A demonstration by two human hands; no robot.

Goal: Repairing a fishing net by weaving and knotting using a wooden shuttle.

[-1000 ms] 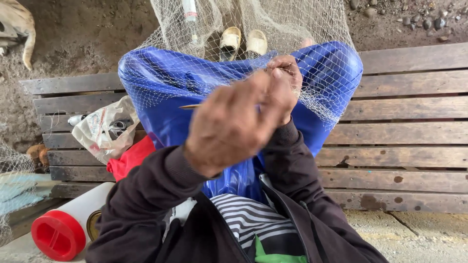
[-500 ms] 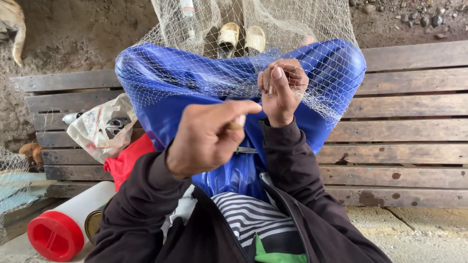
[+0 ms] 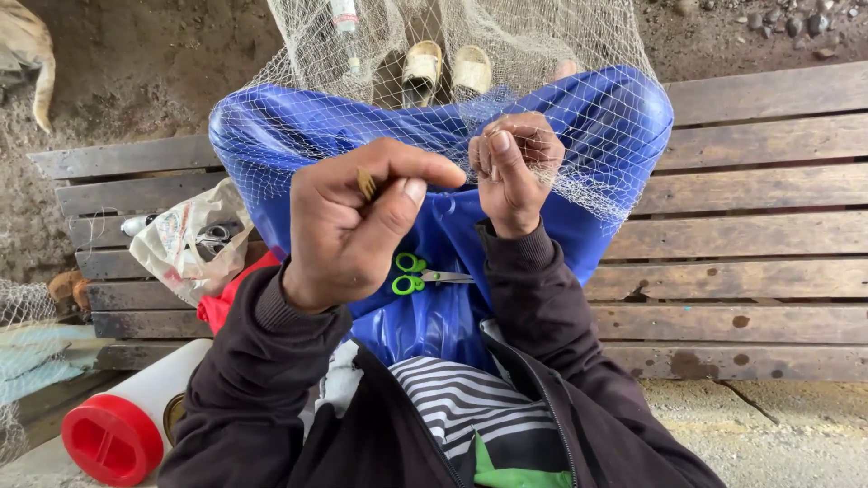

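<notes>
A pale fishing net (image 3: 561, 54) lies draped over my knees, which are covered by a shiny blue apron (image 3: 434, 307). My left hand (image 3: 353, 226) is raised in front of me and pinches a small brownish netting needle (image 3: 366, 183) between thumb and fingers. My right hand (image 3: 515, 172) is closed on the mesh of the net, thumb up, just to the right of the left hand. Small green-handled scissors (image 3: 411, 273) rest on the apron in my lap, below both hands.
I sit on a wooden slat bench (image 3: 759, 217). To my left lie a crumpled plastic bag (image 3: 185, 244), a red cloth (image 3: 221, 303) and a white tube with a red cap (image 3: 113, 438). Two sandals (image 3: 448, 68) stand on the dirt beyond the net.
My left hand has dropped and drawn back toward me, uncovering the right hand and the scissors. The right hand stays gripping the net.
</notes>
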